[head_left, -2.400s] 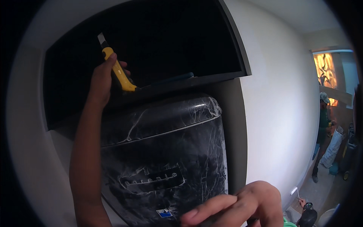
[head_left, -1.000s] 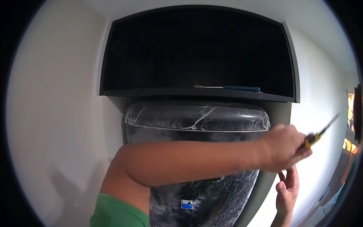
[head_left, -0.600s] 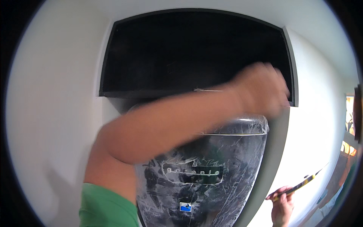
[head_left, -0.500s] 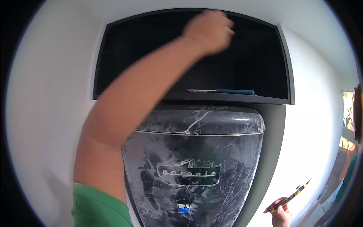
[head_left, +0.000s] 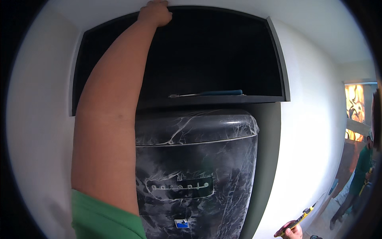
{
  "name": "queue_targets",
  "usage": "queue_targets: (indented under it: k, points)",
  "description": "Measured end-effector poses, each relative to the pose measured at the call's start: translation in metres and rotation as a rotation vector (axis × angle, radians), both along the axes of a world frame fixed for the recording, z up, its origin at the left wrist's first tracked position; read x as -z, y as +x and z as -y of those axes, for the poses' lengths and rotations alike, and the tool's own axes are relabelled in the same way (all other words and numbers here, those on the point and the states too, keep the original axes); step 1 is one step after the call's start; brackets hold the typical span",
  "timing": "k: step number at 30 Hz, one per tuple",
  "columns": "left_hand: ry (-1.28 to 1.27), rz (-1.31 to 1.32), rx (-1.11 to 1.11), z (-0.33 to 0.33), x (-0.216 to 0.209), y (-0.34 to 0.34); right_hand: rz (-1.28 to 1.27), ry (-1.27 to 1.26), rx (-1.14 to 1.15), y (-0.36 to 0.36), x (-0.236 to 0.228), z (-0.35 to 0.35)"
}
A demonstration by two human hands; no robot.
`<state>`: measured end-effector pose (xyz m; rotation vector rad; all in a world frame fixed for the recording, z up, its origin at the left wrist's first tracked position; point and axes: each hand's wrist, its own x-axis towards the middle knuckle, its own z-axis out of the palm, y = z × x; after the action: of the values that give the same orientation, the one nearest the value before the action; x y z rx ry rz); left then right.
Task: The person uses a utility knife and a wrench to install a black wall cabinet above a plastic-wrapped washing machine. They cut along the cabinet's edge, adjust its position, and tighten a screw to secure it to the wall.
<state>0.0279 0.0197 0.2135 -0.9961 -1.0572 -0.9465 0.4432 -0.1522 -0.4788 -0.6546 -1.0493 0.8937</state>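
In the head view, the left hand (head_left: 155, 12) is seen at twelve o'clock, raised on a bare forearm that climbs from a green sleeve (head_left: 104, 217) at seven o'clock; its fingers are curled together over the upper front edge of a dark recessed niche (head_left: 223, 51), pressed against that matte black rim where it meets the smooth white wall (head_left: 314, 131). The niche is a deep, shadowed rectangular cavity framed by thin grey panels, bowed by the lens. On its flat shelf, just right of centre, a slim tool with a blue handle and a pale metal shaft (head_left: 207, 94) is laid lengthwise, well apart from both hands. Below the shelf, from the centre down to six o'clock, a black refrigerator (head_left: 199, 167) with a rounded top is wrapped in glossy clear film, whose wrinkles show as whitish, marble-like streaks; a small blue and white sticker is stuck low on its door. At five o'clock, the right hand (head_left: 287, 232) is closed around the handle of a yellow and black utility knife (head_left: 299, 219), which is angled up toward the right. At three to four o'clock, another person in green clothing (head_left: 360, 175) is seen standing in a brightly lit space beyond.
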Motion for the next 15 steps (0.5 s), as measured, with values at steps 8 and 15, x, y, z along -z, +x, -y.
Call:
queue_targets:
  k: [8,15]
  points:
    - [0.017,0.011,0.051,-0.004,0.005,-0.001,-0.050,-0.068,0.008,-0.004,0.001,-0.004]
    - [0.090,-0.077,0.066,-0.017,0.000,-0.009,-0.069,-0.106,-0.011,-0.006,0.008,-0.024]
